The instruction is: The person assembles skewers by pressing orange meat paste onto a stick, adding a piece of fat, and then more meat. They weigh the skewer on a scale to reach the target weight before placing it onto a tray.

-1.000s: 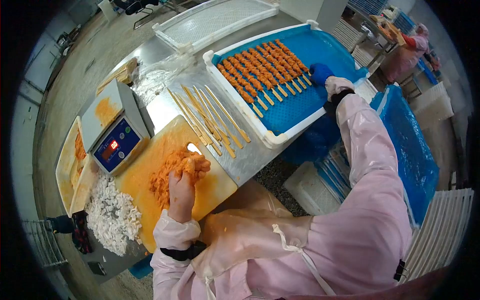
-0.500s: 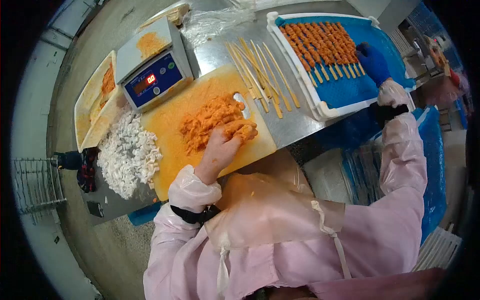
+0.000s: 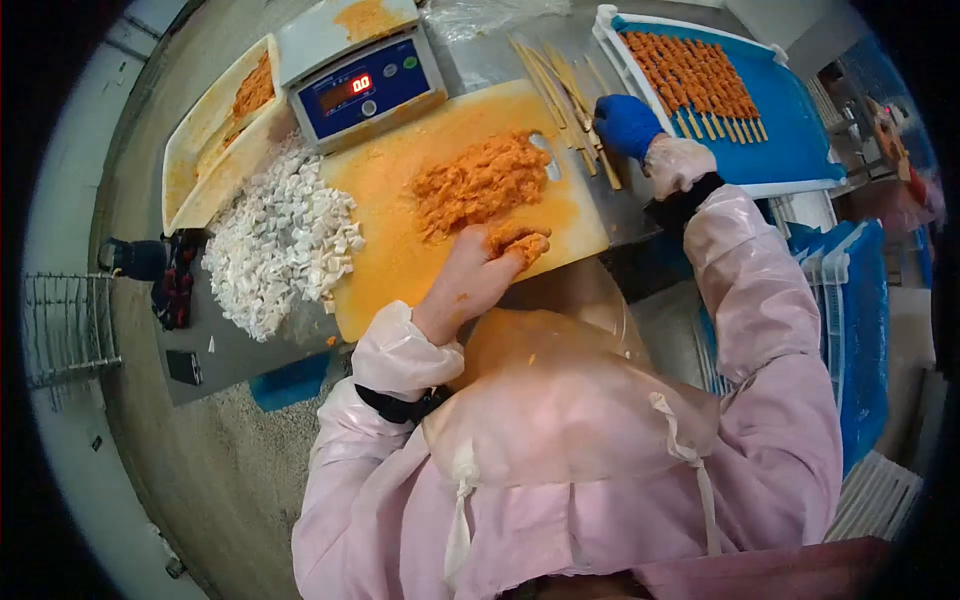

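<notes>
My bare left hand, smeared with orange, is curled round a clump of orange meat at the near edge of the yellow cutting board. Just beyond it lies the main heap of orange meat. My right hand, in a blue glove, is over the right side of the loose wooden skewers. Its fingers are curled in and hide whatever is between them. To its right, loaded meat skewers lie in a row on the blue-lined white tray.
A scale reading 0.0 stands behind the board. Left of it is a cream tub with orange meat inside. White chopped pieces are heaped left of the board. Clear plastic lies at the back.
My right hand has moved left from the loaded skewers in the tray to the loose wooden skewers. My left hand, holding meat, now sits nearer the board's edge, apart from the heap. The view has shifted.
</notes>
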Motion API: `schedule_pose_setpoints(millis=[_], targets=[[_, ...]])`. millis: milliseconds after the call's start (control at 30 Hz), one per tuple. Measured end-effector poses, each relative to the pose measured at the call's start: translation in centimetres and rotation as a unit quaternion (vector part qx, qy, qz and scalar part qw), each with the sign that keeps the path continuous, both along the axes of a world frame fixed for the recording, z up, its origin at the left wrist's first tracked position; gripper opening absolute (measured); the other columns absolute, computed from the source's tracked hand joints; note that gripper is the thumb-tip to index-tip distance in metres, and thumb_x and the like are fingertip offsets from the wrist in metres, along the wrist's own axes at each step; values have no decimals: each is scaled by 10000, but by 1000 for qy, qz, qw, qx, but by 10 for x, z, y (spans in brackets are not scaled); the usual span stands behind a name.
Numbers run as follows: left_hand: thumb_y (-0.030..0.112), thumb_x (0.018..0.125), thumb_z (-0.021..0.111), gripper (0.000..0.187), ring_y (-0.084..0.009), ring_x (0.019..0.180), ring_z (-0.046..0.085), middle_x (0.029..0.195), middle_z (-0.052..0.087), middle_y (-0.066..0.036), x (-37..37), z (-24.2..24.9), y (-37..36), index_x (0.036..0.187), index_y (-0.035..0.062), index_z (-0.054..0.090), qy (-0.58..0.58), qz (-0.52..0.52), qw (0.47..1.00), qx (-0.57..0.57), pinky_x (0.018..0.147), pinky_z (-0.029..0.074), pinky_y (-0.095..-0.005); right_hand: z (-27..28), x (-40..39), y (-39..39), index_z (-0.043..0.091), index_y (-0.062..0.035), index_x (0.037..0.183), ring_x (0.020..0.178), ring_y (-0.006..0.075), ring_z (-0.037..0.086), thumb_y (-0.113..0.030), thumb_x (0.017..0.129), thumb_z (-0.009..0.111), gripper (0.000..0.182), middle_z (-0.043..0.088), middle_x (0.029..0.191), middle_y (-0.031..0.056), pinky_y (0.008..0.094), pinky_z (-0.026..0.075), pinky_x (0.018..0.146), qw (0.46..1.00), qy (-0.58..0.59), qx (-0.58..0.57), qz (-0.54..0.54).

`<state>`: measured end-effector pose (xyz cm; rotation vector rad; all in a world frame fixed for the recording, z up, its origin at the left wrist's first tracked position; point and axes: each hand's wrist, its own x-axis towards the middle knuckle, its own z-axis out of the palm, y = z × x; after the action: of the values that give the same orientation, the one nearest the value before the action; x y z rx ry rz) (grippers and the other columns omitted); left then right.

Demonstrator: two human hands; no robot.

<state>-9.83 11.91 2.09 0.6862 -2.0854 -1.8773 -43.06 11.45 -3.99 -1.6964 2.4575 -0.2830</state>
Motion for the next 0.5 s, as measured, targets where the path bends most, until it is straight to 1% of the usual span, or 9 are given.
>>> schedule_pose_setpoints(millis=[100, 133, 200, 267, 300, 333, 400, 467, 500], targets=[[55, 859, 528, 207, -111, 832, 582, 894, 653, -45, 24, -14, 1, 1014, -28, 638, -11, 14, 1000, 0, 762, 470, -241, 6, 4, 6, 667, -52, 876, 884, 408, 599, -209, 767, 519, 241, 629, 932, 224, 478, 470, 775, 999, 4, -16, -30], [48, 855, 526, 209, -109, 828, 577, 894, 650, -38, 31, -17, 1, 1016, -24, 639, -15, 17, 1000, 4, 759, 469, -241, 3, -1, 6, 632, -47, 946, 869, 416, 596, -217, 791, 497, 266, 623, 933, 233, 488, 465, 761, 999, 3, -16, -48], [36, 847, 524, 213, -111, 837, 579, 901, 652, -38, 45, -7, -1, 1015, -22, 641, -49, 9, 998, -23, 763, 469, -243, 3, -2, 12, 558, -28, 1007, 803, 354, 617, -232, 854, 496, 262, 623, 856, 206, 417, 483, 726, 996, 27, -78, -32], [23, 839, 521, 219, -114, 846, 582, 909, 653, -38, 57, -8, -3, 1015, -21, 643, -81, -2, 995, -51, 766, 470, -244, 8, 5, 23, 530, -42, 1044, 732, 233, 630, -235, 898, 488, 246, 618, 806, 147, 340, 485, 651, 991, -62, -87, -81], [23, 831, 521, 221, -114, 839, 583, 907, 657, -42, 65, -20, -4, 1010, -17, 645, -44, 24, 998, -28, 753, 472, -249, 11, 11, 32, 540, -47, 1031, 672, 135, 588, -245, 920, 491, 232, 590, 778, 83, 272, 451, 583, 979, -139, -124, -84], [22, 823, 522, 224, -114, 832, 585, 905, 660, -46, 70, -30, -6, 1005, -14, 648, -7, 50, 999, -4, 740, 474, -253, 18, 21, 43, 540, -47, 1031, 672, 135, 588, -245, 920, 491, 232, 590, 778, 83, 272, 451, 583, 979, -140, -124, -85], [33, 812, 531, 239, -127, 814, 595, 902, 666, -74, 78, -42, -13, 1019, -6, 644, 8, 80, 995, -54, 728, 475, -257, 30, 46, 68, 531, -33, 1004, 637, 190, 581, -197, 918, 487, 190, 627, 839, 117, 322, 467, 589, 938, -288, -187, -46], [44, 800, 539, 257, -140, 796, 605, 900, 671, -103, 85, -42, -21, 1032, 1, 641, 18, 113, 988, -101, 715, 475, -261, 25, 69, 95, 542, -29, 1007, 622, 77, 491, -176, 931, 491, 173, 592, 810, 37, 229, 418, 565, 888, -397, -227, -46], [61, 789, 556, 260, -183, 785, 618, 886, 666, -130, 84, -37, -29, 1030, 8, 639, -34, 116, 968, -220, 704, 482, -291, 26, 81, 110, 547, -23, 999, 633, 76, 481, -173, 931, 492, 173, 582, 808, 26, 219, 405, 568, 873, -431, -219, -58]])
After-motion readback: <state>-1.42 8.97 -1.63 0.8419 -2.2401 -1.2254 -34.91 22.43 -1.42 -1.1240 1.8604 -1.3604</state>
